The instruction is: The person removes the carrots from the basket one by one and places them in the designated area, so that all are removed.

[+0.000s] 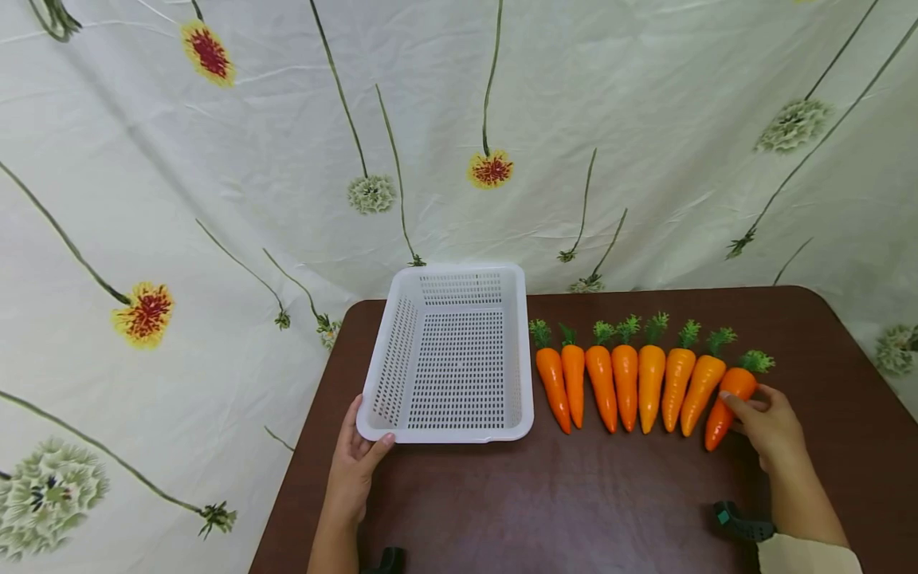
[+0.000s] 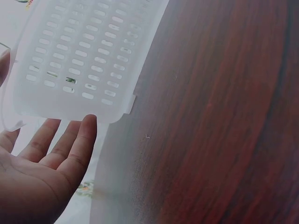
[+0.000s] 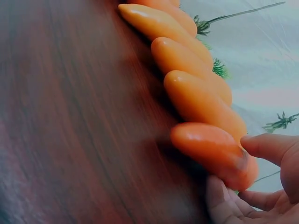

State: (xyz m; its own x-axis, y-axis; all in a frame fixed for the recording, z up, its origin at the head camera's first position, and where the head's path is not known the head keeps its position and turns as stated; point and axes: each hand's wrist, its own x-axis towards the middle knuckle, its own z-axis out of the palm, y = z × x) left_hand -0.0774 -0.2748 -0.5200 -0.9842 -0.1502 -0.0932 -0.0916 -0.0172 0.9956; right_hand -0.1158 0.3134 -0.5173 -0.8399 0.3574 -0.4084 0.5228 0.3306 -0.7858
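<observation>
Right hand (image 1: 769,421) pinching rightmost carrot (image 1: 726,396) (end of row), left hand (image 1: 356,462) open, thumb on basket (image 1: 450,435) corner

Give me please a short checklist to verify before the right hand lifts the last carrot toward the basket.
1. Right hand pinches the rightmost carrot: ok, thumb and fingers are on it.
2. Carrot clear of the table: not ok, it lies there.
3. Left hand steadies the basket: ok, it touches the near corner.
4. Basket free inside: ok, nothing in it.
5. Neighbour carrot apart: cannot tell, very close.
</observation>
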